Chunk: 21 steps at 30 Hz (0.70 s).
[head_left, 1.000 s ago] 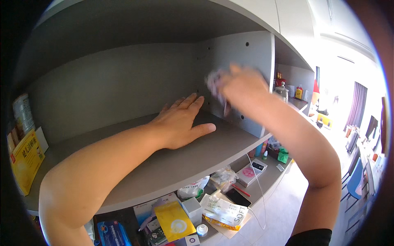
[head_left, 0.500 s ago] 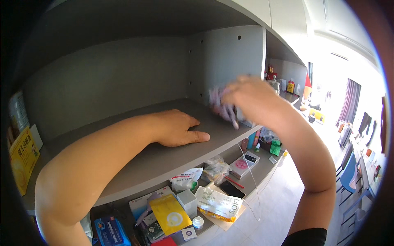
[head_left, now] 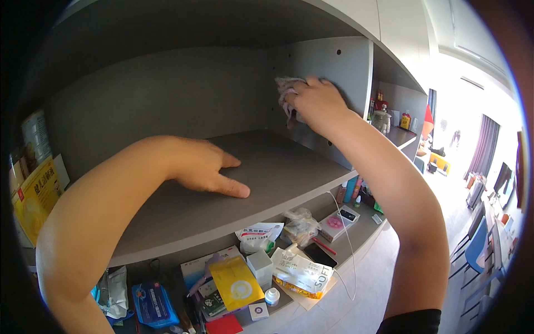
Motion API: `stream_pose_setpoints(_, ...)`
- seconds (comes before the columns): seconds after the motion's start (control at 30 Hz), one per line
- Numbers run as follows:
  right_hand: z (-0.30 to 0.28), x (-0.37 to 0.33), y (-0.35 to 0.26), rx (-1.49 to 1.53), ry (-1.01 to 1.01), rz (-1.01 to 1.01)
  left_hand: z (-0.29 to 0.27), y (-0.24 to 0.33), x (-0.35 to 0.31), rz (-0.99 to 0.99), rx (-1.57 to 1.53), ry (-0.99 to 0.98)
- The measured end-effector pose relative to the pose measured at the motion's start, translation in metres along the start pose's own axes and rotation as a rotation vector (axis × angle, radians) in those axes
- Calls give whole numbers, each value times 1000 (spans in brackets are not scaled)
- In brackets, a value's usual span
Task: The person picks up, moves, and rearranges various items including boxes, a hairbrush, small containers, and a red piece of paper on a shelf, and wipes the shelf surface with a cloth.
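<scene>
Inside a grey cabinet compartment, my right hand (head_left: pixel 318 101) is closed on a crumpled pinkish-purple cloth (head_left: pixel 287 96). The cloth is up against the grey right side panel (head_left: pixel 351 78), well above the shelf. Over the grey shelf board (head_left: pixel 289 158) is my left hand (head_left: pixel 204 167), palm down, with thumb and forefinger spread and nothing held. Its other fingers are partly hidden, and I cannot tell whether it rests on the board.
At the shelf's left end stand a yellow box (head_left: pixel 39 192) and a tall can (head_left: pixel 36 136). The lower surface holds a yellow packet (head_left: pixel 236 281), a tissue pack (head_left: pixel 300 270), a phone (head_left: pixel 321 254), a white bottle (head_left: pixel 272 296) and a trailing white cable (head_left: pixel 354 267).
My right hand has carried the cloth up from near the shelf board onto the side panel. My left hand has shifted left along the shelf. The view has turned slightly.
</scene>
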State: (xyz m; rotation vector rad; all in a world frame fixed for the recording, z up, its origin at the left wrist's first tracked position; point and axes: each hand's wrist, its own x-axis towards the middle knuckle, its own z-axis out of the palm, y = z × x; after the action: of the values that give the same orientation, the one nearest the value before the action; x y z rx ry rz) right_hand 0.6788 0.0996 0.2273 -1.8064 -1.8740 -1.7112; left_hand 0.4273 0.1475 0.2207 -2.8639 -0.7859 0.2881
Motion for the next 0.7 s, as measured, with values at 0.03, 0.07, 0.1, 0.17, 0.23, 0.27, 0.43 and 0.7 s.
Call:
stream_pose_setpoints(0.03, 11, 8, 3, -78, 6, -23, -1, -1, 0, -29, -5, -36)
stream_pose_setpoints(0.07, 20, 19, 2, -157, 12, -46, -1, -2, 1, -58, -10, -71)
stream_pose_setpoints(0.1, 29, 27, -2, -232, 23, -72, -1, -5, 2, -37, -20, -63)
stream_pose_setpoints(0.17, 50, 35, -12, -334, -121, -49, -2, -7, 2, -12, -43, -47)
stream_pose_setpoints(0.23, 44, 47, -32, -294, -396, -171, 0, -13, -1, -13, -53, -33)
stream_pose_setpoints(0.27, 47, 56, -35, -113, -568, -119, 1, -14, 0, -10, -49, -21)
stream_pose_setpoints(0.43, 30, 77, -41, 327, -720, -28, 9, -27, 1, 10, -124, 18)
stream_pose_setpoints(0.7, 89, 37, -38, 739, -585, -15, 2, -33, -8, -58, -123, 24)
